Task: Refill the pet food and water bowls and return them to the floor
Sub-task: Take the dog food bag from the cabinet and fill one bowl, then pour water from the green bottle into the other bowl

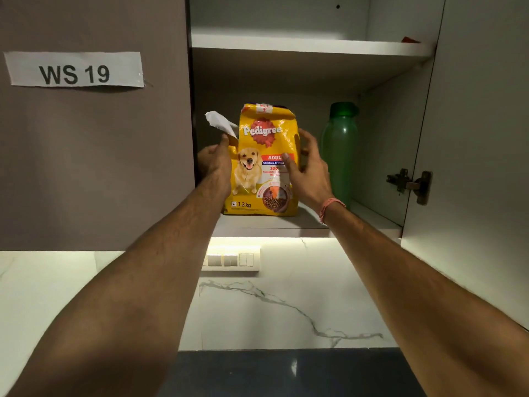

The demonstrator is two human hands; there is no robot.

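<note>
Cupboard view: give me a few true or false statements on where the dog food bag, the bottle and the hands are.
1. The dog food bag stands upright on the lower shelf. True.
2. The green bottle lies on its side. False: it stands upright, right of the bag.
3. Both the left hand and the right hand are on the bag's sides. True.
4. The bag's top is neatly sealed. False: a torn flap sticks up at its left.
5. The cupboard door is closed. False: it is swung open.

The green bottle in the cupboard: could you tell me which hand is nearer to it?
Right. The right hand grips the food bag beside the green bottle; the left hand holds the bag's far side.
</note>
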